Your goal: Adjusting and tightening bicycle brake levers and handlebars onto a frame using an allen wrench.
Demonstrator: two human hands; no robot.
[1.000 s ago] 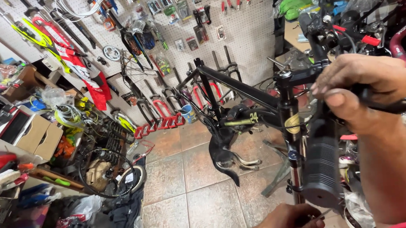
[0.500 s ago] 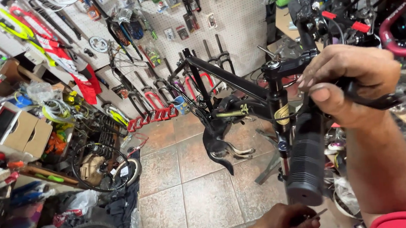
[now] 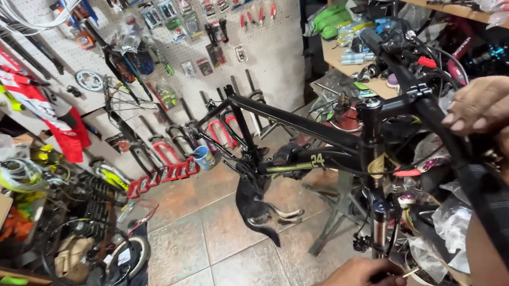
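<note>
Since the earlier frame the handlebar grip (image 3: 504,215) had been drawn nearer, clamped by the right hand (image 3: 491,114), while the left hand (image 3: 353,276), pinched on a thin stick (image 3: 410,273), was best steadied.

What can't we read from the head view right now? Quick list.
- Left hand: cut off by the bottom edge; only a thin pale stick shows at its grip, the rest cannot be told.
- Right hand: fingers over the black bicycle handlebar; its thumb hides the contact.
- Small packaged parts on the white pegboard wall: too small to identify.
</note>
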